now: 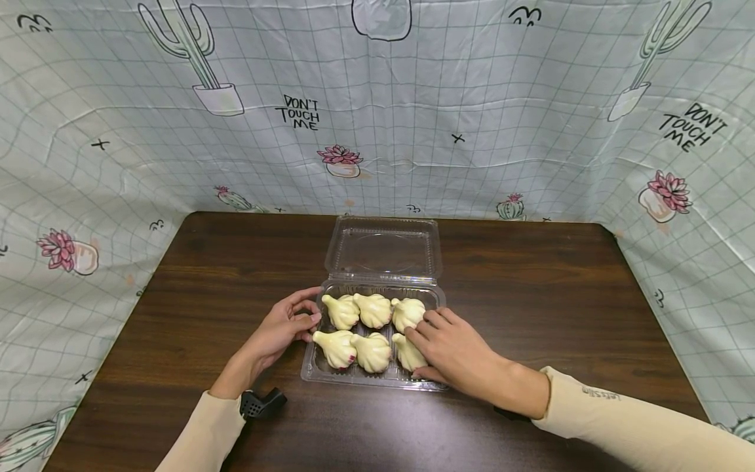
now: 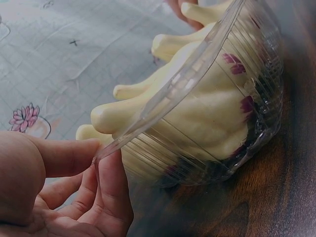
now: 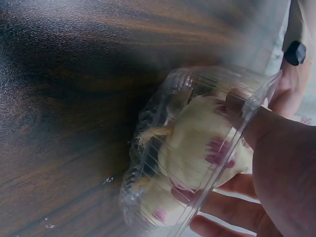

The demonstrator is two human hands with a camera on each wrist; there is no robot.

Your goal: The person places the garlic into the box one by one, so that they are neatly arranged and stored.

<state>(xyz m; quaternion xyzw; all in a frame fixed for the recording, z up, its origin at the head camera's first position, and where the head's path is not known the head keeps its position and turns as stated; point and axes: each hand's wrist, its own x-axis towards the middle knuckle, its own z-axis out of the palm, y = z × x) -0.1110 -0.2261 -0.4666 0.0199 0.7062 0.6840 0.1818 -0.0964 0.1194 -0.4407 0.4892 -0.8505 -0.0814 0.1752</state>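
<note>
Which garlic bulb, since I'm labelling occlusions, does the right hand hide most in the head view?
The nearer row's rightmost garlic bulb: the right hand covers its right side. The bulb behind it is less covered; the hand misses the other four.

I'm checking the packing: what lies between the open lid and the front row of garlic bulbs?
The head view shows the hinge and a back row of three bulbs between the lid and the front row.

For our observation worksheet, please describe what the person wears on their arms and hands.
The left hand and right hand are ungloved. The left sleeve and right sleeve are plain cream, the right bearing small dark lettering. A blocky black device sits at the left wrist; something dark is mostly hidden beneath the right.
</note>
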